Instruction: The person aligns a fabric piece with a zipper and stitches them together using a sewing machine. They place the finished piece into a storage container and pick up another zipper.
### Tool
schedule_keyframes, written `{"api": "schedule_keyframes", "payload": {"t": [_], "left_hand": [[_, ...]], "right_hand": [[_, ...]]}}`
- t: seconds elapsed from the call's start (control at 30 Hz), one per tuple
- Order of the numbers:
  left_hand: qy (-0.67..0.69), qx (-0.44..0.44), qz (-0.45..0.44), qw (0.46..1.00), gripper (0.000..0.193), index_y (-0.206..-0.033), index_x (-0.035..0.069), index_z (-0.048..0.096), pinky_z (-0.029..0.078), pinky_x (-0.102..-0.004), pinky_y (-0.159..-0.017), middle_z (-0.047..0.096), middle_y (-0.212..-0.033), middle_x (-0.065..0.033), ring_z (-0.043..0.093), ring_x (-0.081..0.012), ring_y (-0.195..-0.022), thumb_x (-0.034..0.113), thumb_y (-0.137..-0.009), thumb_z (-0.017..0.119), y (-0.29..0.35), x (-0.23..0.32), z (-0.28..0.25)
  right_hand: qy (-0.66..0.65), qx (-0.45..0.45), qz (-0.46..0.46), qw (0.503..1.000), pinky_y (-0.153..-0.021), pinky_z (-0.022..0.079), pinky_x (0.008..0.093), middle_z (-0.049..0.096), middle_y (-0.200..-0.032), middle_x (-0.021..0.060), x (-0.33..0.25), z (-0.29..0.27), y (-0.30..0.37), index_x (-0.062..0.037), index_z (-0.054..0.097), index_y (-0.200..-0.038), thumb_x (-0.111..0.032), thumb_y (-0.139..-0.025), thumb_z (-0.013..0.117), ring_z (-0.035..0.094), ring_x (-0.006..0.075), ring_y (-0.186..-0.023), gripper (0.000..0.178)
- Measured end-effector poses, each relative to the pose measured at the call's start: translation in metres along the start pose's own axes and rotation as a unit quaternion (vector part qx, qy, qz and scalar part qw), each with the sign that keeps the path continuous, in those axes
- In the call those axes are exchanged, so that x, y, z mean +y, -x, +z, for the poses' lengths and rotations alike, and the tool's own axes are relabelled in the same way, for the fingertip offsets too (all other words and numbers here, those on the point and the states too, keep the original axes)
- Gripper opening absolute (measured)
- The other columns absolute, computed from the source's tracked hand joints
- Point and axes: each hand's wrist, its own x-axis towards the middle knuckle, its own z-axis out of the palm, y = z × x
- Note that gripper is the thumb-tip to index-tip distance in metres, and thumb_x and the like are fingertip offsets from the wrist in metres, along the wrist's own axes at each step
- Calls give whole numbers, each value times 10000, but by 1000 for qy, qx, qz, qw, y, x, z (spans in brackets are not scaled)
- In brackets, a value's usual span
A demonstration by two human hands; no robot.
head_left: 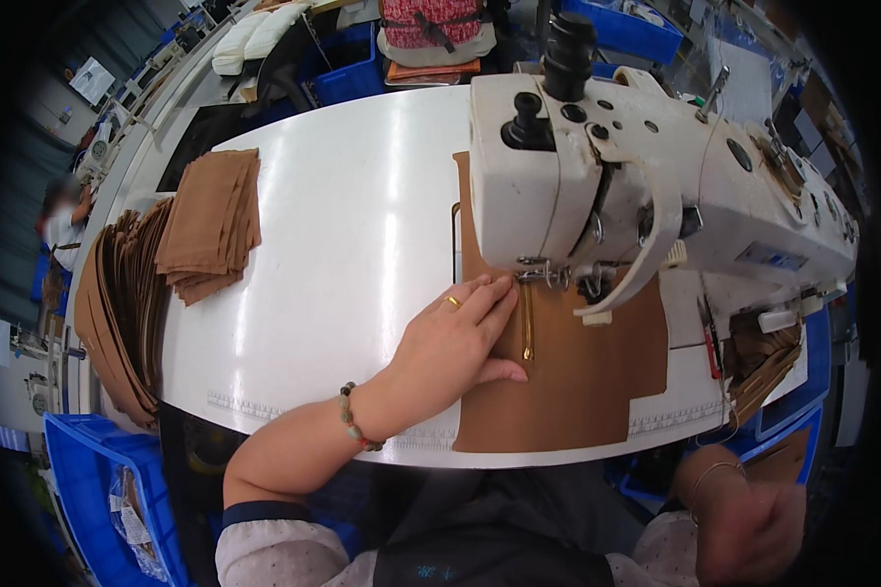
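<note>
My left hand lies flat on a brown fabric panel, its fingers stretched forward and its thumb apart. Its fingertips reach close to the presser foot of a white sewing machine. Beside the fingers, a gold-coloured zipper runs along the panel below the needle area. The panel spreads under the machine head and down near the table's front edge. Off the table at the lower right is my right hand, raised near my body. Its fingers are smeared, so whether it holds anything is unclear.
Brown fabric pieces are stacked at the left, beside a thick drooping pile. Red-and-black snips lie right of the machine, near more brown pieces. A blue bin stands at lower left. Another person sits far left.
</note>
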Motion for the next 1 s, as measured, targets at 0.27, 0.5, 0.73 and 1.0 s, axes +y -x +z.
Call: {"api": "schedule_keyframes", "payload": {"t": [0.27, 0.5, 0.73, 1.0], "left_hand": [[256, 64, -119, 957, 541, -1429, -30, 528, 503, -413, -1090, 519, -1493, -138, 505, -324, -1400, 257, -996, 675, 23, 8, -6], [727, 29, -384, 568, 451, -1497, 15, 458, 592, -348, -959, 519, -1464, -91, 581, -161, -1260, -4, -1047, 457, 52, 7, -30], [459, -130, -160, 864, 307, -1262, 30, 649, 596, -292, -765, 685, -1106, -84, 677, -165, -971, -5, -968, 566, 57, 20, -27], [0, 97, 124, 987, 314, -1100, 61, 727, 572, -285, -662, 690, -1053, -32, 661, -178, -881, 151, -805, 786, 31, 2, -10]], "right_hand": [[341, -486, 377, 711, -858, 575, 403, 709, -1128, 108, 64, -16, 86, -46, 727, -1113, -396, -821, 808, 681, 295, -1008, 463], [311, -584, 349, 663, -999, 527, 469, 616, -1341, 222, 55, 0, 101, 77, 634, -1279, -636, -797, 730, 628, 367, -1176, 866], [280, -551, 398, 678, -1048, 506, 469, 583, -1405, 295, 30, 33, 94, 89, 575, -1366, -557, -882, 710, 602, 389, -1276, 818], [4, -186, 828, 529, -1212, 339, 465, 648, -1324, 234, 25, -3, 92, 97, 490, -1454, -214, -1075, 497, 631, 254, -1231, 491]]}}
